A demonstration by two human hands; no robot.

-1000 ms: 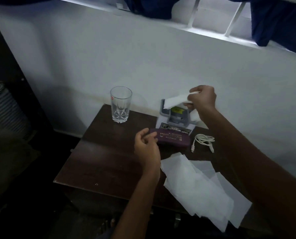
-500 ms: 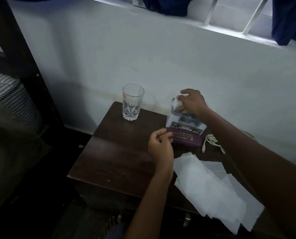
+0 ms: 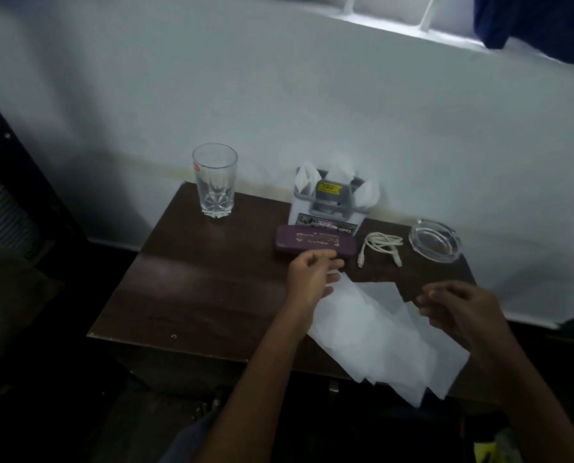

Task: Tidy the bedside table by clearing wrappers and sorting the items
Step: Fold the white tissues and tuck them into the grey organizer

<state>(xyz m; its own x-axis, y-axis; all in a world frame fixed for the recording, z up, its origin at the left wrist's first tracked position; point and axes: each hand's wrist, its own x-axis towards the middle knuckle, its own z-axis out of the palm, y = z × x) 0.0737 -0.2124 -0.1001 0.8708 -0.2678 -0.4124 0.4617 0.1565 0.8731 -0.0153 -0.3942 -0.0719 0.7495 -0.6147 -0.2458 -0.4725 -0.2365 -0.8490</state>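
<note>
The worktop point(image 3: 195, 295) is dark brown wood; at its back left corner the clear glass point(image 3: 215, 180) bears a red mark and cut star base. The case point(image 3: 314, 242) is purple with pale lettering, the holder point(image 3: 332, 202) grey with a yellow label, the papers point(image 3: 379, 332) white.

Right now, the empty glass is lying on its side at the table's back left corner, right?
No. The head view shows the empty glass standing upright, not on its side, at the back left corner of the table.
</note>
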